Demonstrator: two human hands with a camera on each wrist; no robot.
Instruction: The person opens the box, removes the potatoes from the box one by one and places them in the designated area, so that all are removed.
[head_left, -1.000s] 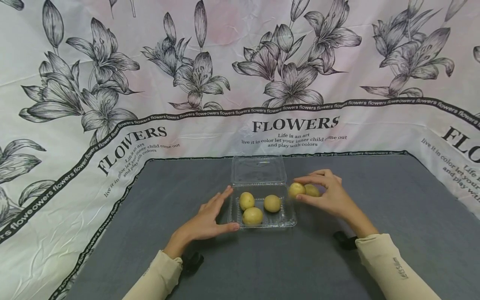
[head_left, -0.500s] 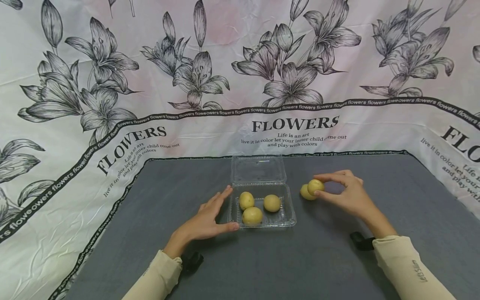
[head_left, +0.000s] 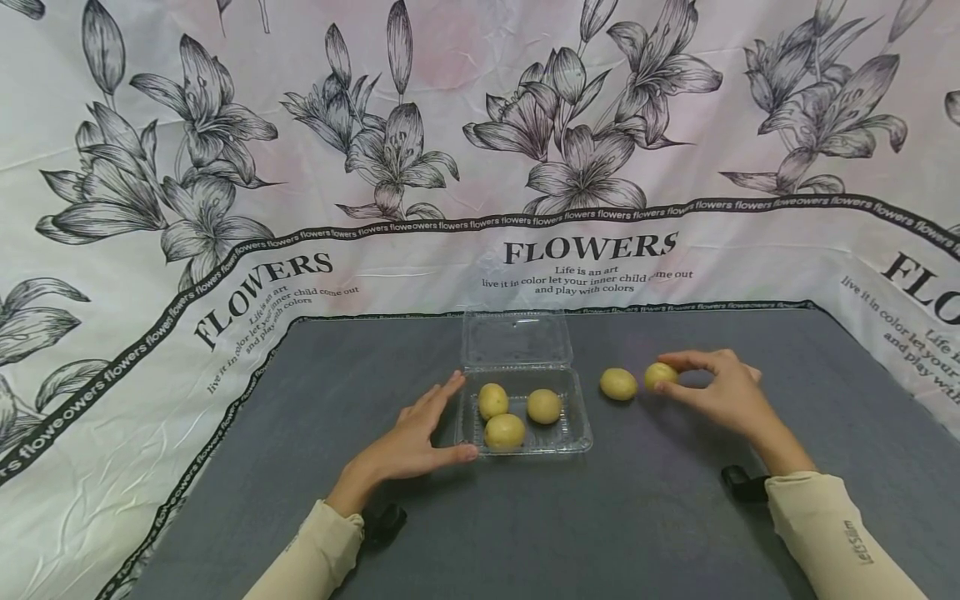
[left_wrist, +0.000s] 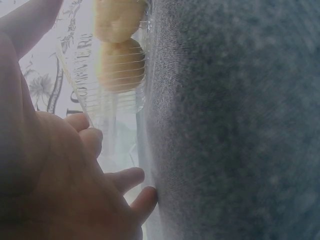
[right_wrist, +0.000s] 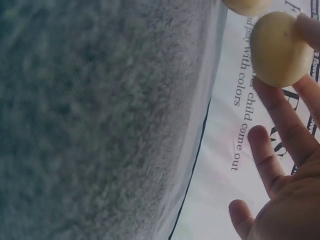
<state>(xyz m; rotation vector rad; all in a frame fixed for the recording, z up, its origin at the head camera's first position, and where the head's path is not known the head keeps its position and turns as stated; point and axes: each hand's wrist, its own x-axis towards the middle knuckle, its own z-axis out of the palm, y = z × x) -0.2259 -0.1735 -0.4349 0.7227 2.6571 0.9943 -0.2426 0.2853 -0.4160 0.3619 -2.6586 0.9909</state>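
Observation:
My right hand (head_left: 723,396) pinches a small yellow potato (head_left: 660,377) between thumb and fingertips, close over the table. In the right wrist view the held potato (right_wrist: 280,49) is smooth, with a tiny dark spot. Just left of it, another potato (head_left: 618,384) lies on the table. A clear plastic clamshell box (head_left: 577,433) stands with its lid folded back, holding three potatoes (head_left: 505,432). Along the box's left side rests my left hand (head_left: 420,437), fingers extended and thumb at the front left corner. The left wrist view shows its fingertips (left_wrist: 146,200) beside the box wall.
The box's lid (head_left: 517,340) lies back toward the far table edge. A grey cloth covers the table (head_left: 525,533). Behind it hangs a white curtain (head_left: 420,267) printed with flowers and lettering.
My right hand has moved right, away from the box, carrying the pinched potato past the one lying on the table. My left hand and the box have stayed put.

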